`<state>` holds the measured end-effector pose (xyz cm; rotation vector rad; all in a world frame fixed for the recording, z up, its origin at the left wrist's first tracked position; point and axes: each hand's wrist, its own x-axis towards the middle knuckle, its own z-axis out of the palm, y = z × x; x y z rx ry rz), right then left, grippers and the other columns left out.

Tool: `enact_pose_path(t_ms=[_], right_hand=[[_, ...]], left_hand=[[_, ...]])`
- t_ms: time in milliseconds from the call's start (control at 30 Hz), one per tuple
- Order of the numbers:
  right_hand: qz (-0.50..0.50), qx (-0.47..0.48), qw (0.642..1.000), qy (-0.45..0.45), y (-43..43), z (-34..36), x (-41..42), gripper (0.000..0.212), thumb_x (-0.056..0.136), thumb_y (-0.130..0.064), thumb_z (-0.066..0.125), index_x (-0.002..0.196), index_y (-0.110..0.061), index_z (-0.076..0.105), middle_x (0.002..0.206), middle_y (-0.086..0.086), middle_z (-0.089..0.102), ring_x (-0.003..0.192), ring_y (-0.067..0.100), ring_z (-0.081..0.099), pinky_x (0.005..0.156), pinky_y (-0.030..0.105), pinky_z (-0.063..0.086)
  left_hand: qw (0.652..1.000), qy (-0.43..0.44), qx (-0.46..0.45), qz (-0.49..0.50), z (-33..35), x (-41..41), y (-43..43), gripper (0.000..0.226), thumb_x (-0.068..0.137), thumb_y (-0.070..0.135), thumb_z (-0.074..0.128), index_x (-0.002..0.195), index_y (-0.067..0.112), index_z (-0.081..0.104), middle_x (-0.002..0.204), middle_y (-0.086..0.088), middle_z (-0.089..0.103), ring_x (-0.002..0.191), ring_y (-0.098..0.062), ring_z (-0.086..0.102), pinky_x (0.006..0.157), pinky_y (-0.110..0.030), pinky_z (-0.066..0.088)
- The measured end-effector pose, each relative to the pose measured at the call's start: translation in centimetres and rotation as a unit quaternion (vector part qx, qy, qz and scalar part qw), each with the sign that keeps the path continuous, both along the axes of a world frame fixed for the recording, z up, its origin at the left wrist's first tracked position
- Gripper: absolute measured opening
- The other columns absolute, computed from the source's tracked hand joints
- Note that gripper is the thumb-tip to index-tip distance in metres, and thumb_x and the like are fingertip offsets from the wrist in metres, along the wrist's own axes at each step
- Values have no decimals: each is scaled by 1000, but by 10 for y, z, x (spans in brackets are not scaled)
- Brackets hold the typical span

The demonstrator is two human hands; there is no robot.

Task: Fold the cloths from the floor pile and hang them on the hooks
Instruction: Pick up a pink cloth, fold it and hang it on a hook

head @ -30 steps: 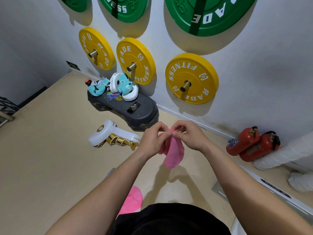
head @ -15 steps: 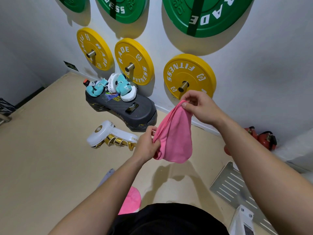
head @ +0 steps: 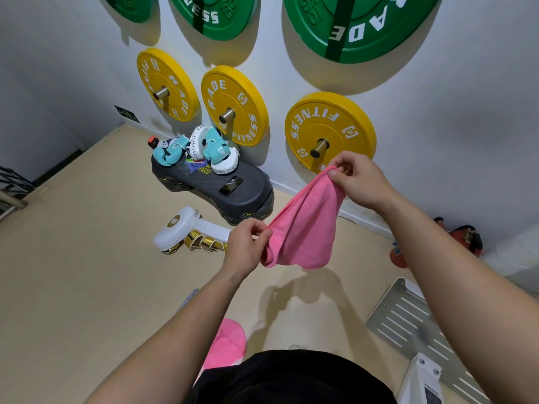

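A pink cloth (head: 306,225) hangs stretched between my two hands in mid-air. My right hand (head: 358,179) pinches its upper corner, just below the metal peg (head: 319,147) of the nearest yellow weight plate (head: 329,126). My left hand (head: 248,243) pinches the lower corner, down and to the left. The cloth sags in a loose fold between them. Another pink cloth (head: 227,344) lies on the floor by my body, with a grey one (head: 189,298) partly hidden behind my left forearm.
Two more yellow plates (head: 233,103) with pegs and green plates (head: 358,21) hang on the white wall. A black pad (head: 213,185) with teal boxing gloves (head: 214,147) and a white-gold pad (head: 189,231) lie on the beige floor. Red extinguishers (head: 463,237) and a metal plate (head: 408,322) sit at right.
My hands have pulled apart from a bunched grip. The right hand rose toward the yellow plate's peg and the cloth opened out between them.
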<state>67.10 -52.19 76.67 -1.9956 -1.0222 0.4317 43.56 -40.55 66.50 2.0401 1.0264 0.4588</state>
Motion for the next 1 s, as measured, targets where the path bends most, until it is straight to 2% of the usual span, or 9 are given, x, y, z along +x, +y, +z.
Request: enact_pose_path(t_ms=[100,200,333,500,667,800,867,967,1000], right_hand=[[-40,-50,997,-36,-5,-11,9,6,92,-14,59,90,-18,62,84,-1,61,73,9,52,64,27,42],[-70,-88,993,-40,-11,-23,14,5,92,-15,58,89,-18,61,82,3,60,79,21,55,66,31,39],[-102,-65,992,-18,-13,-26,13,6,93,-14,56,94,-12,62,80,3,57,78,20,51,62,30,32],[-121,-61,991,-15,-12,-21,19,5,94,-15,55,92,-18,59,83,2,56,82,20,51,70,27,31],[-142,-79,987,-20,-18,-24,28,6,93,-15,56,93,-15,61,87,5,60,84,22,53,72,27,33],[-152,-107,983,7,-25,-36,30,7,93,-16,53,93,-15,60,84,5,60,80,23,53,68,30,35],[-111,-110,986,58,-30,-42,29,8,94,-13,53,89,-15,59,78,8,57,73,22,51,64,32,36],[-7,-39,965,261,-42,-45,24,16,97,-2,50,85,-11,57,71,10,51,67,20,48,65,33,42],[5,-29,955,295,-45,-46,23,16,98,-1,50,86,-10,57,70,7,52,67,20,49,66,35,45]], left_hand=[[999,-31,-4,11,5,-2,9,7,89,31,63,83,29,62,82,8,67,77,-14,66,72,-40,57],[999,-19,32,5,14,-2,14,7,94,24,61,88,26,60,77,11,63,76,-12,61,69,-35,50],[997,18,33,-62,16,-1,19,2,95,26,60,94,28,59,81,15,61,67,-11,58,61,-32,46],[982,87,68,-153,7,-4,22,18,93,12,61,106,22,67,99,7,63,94,-13,56,77,-24,38],[997,32,-1,-67,4,-11,29,13,92,14,63,96,24,70,89,15,69,85,-7,65,74,-27,51],[1000,-9,7,16,14,-10,42,10,92,18,61,93,21,71,86,13,70,83,-3,63,73,-23,47],[997,-30,32,66,24,-8,45,11,95,24,59,93,18,67,84,8,68,77,-8,61,66,-21,43],[985,-72,70,138,38,-8,51,19,97,31,56,89,14,59,75,8,59,72,-13,53,65,-27,34],[983,-80,76,144,40,-8,53,20,97,31,56,88,14,58,73,9,58,70,-12,51,64,-27,33]])
